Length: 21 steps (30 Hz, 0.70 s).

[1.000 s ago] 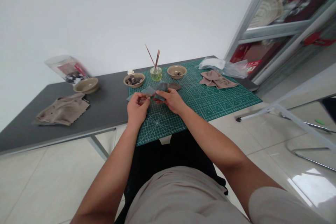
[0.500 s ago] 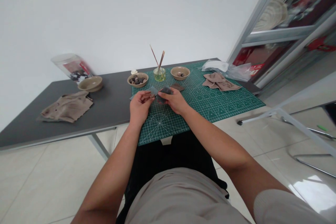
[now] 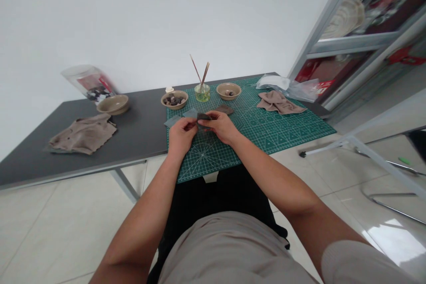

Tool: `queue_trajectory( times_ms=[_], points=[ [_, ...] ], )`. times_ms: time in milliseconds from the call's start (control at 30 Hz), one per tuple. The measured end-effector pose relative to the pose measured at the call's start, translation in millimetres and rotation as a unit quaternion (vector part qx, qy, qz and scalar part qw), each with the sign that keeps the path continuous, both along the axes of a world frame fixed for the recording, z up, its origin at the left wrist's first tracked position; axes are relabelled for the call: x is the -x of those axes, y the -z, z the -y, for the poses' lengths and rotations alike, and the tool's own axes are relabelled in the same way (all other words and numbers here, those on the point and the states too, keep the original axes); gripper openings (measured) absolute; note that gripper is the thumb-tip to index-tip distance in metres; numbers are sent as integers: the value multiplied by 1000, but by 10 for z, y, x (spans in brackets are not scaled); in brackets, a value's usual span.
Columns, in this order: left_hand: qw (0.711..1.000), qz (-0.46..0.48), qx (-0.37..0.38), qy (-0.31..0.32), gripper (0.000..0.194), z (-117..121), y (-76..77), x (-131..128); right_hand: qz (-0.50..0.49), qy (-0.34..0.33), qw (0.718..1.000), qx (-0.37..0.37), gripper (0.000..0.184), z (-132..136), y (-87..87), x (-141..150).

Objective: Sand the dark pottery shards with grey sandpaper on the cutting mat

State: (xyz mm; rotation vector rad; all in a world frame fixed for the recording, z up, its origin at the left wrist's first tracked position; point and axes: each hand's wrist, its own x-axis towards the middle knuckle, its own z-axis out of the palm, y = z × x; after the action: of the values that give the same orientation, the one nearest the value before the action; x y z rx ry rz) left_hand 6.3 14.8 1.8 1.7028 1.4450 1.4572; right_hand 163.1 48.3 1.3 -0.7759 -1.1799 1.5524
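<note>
My right hand [image 3: 222, 127] is closed on a dark grey, bent piece of sandpaper [image 3: 203, 117], its thumb lying across it. Close by on the left, my left hand [image 3: 182, 134] pinches with thumb and fingertips right at the edge of that piece; whatever sits in the pinch is too small and hidden to name. Both hands are just above the green cutting mat [image 3: 266, 131]. Behind them lie grey-blue sandpaper squares [image 3: 172, 120] and a brown folded piece [image 3: 225, 109].
A bowl of dark stone-like lumps [image 3: 174, 100], a glass with brushes [image 3: 202, 93] and a bowl with a few small pieces [image 3: 228, 91] line the back. Brown cloths [image 3: 83, 134] lie on both sides. At left are another bowl [image 3: 113, 104] and a clear jar [image 3: 88, 82].
The sandpaper has turned in my right hand and now looks folded and narrower. My left hand has shifted slightly right, closer to it, its fingers drawn together.
</note>
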Motion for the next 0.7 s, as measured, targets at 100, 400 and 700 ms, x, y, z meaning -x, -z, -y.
queue_trajectory(
  times_ms=[100,400,700],
  points=[
    [1000,-15,13,-7,12,27,-33,-10,3,-5,1000,-6,36,5,-10,9],
    [999,-29,17,-8,2,56,-13,-3,15,-19,1000,14,38,-27,33,19],
    [999,-39,11,-15,3,59,21,3,20,-3,1000,-3,38,16,-10,38]
  ],
)
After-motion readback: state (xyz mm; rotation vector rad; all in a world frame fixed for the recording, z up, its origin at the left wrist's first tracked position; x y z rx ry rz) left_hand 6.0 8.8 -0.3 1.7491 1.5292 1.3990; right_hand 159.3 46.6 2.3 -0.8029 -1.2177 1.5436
